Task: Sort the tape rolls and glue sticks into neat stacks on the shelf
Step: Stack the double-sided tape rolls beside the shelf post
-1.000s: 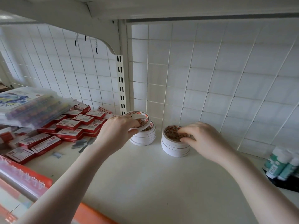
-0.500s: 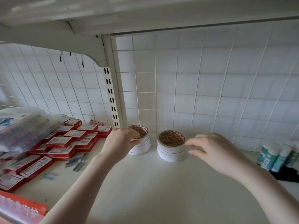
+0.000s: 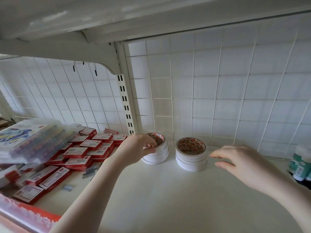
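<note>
Shelf: we see a cream-white flat shelf board (image 3: 151, 199) under a second white shelf overhead, in soft daylight.
Back wall: a white wire grid panel (image 3: 218, 91) backs the shelf, split by a slotted cream upright post (image 3: 125, 105).
Left stack: a short stack of white tape rolls with a red-printed core (image 3: 159, 153) stands near the foot of the post, its top roll slightly out of line with the rest.
Right stack: a second stack of white tape rolls with an orange-printed core (image 3: 191, 157) stands just beside the first, apart from it.
Left hand: our left hand (image 3: 136, 148) grips the top of the left stack, fingers curled over its rim into the core.
Right hand: our right hand (image 3: 239, 163) hovers to the right of the second stack, fingers loosely extended toward it, holding nothing and not touching it.
Glue sticks: white-and-teal glue sticks (image 3: 301, 163) stand upright at the far right edge, well apart from the rolls.
Left side: flat red-and-white small boxes (image 3: 79, 155) lie piled beside a clear plastic pack of coloured pens (image 3: 32, 140); loose grey staple strips (image 3: 90, 170) lie on the board.
</note>
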